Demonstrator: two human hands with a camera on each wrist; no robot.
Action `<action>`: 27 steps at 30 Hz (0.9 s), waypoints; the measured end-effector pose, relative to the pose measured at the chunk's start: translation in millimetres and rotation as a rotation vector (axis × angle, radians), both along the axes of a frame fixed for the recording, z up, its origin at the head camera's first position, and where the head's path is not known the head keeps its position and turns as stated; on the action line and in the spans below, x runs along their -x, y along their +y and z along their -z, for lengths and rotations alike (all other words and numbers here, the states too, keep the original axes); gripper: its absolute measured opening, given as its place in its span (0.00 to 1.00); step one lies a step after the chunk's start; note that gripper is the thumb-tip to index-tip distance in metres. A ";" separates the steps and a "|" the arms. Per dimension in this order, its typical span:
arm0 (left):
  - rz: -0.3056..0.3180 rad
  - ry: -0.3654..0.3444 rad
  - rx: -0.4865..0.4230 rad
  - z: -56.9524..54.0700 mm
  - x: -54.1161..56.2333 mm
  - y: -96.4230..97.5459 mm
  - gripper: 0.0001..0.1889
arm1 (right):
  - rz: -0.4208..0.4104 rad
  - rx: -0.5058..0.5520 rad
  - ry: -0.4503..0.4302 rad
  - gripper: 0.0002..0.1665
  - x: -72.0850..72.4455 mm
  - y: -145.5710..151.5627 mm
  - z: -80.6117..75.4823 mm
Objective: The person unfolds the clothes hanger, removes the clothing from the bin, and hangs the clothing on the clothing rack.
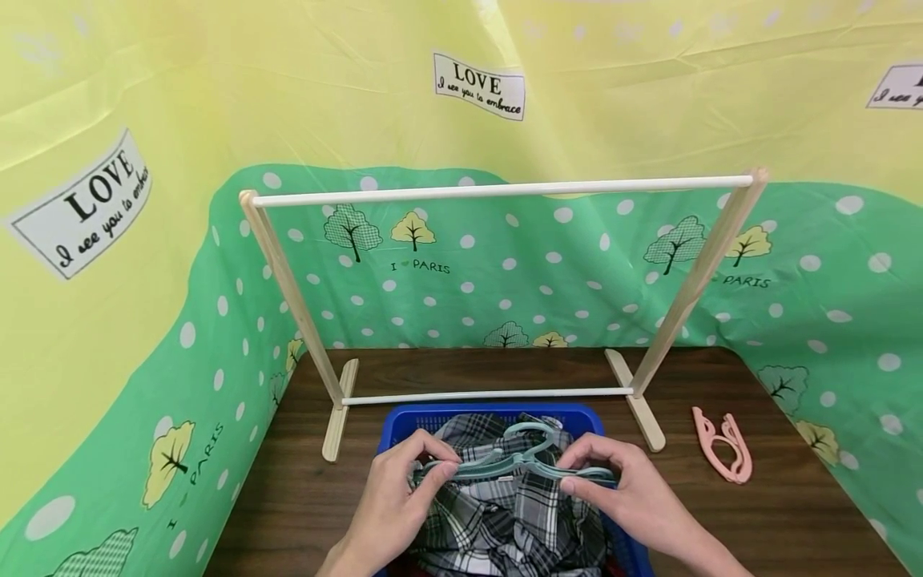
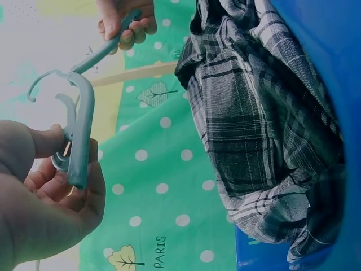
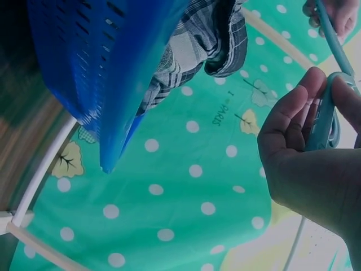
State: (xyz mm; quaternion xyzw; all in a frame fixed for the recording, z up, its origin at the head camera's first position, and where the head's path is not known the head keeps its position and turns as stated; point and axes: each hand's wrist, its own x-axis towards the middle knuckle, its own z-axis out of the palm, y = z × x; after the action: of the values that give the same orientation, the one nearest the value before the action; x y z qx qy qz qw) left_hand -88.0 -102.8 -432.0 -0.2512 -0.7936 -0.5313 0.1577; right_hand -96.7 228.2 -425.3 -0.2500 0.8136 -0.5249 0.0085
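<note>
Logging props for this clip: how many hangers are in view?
2. The teal hanger is held by the left hand and right hand above the plaid clothing; the pink hanger lies on the table, right of the rack. More may hide under the clothing.

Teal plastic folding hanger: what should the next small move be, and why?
Probably lower one end of the teal plastic folding hanger toward the grey-and-black plaid garment: the left hand and right hand hold its spread arms, nothing hangs on it, and the garment lies bunched in the blue plastic basket.
</note>
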 end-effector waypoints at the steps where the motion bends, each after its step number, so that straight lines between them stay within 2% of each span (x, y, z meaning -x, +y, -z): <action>1: 0.003 0.004 -0.012 -0.1 0.3 -0.6 0.08 | -0.001 0.002 0.001 0.14 0.1 0.3 0.2; 4: 0.009 -0.008 -0.054 -0.7 0.9 -2.9 0.07 | 0.001 0.007 0.013 0.15 0.4 0.9 0.8; 7: 0.012 -0.069 -0.072 -2.4 0.8 -5.8 0.06 | 0.014 0.001 0.028 0.15 0.8 1.2 1.1; 11: 0.018 -0.199 -0.025 -6.8 0.8 -10.7 0.03 | 0.034 -0.020 0.026 0.13 0.8 1.6 0.7; 13: 0.025 -0.237 0.017 -9.8 0.9 -12.8 0.03 | 0.036 -0.030 0.020 0.12 0.3 1.9 0.3; 16: 0.049 -0.231 0.052 -14.8 1.6 -13.7 0.07 | 0.026 -0.038 0.021 0.11 -0.3 2.3 0.4; 20: 0.095 -0.172 0.063 -19.5 2.5 -10.3 0.11 | -0.014 -0.033 0.023 0.11 -0.6 1.7 2.3; 27: 0.147 -0.115 0.039 -18.4 1.7 -6.0 0.05 | -0.046 -0.041 0.030 0.11 -0.6 1.4 5.6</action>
State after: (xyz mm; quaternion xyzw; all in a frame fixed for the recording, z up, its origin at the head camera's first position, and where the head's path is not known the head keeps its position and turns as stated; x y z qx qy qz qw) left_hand -89.6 -108.8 -413.6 -0.2809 -0.7908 -0.5396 0.0673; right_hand -96.1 229.6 -430.9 -0.2761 0.8182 -0.5042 0.0136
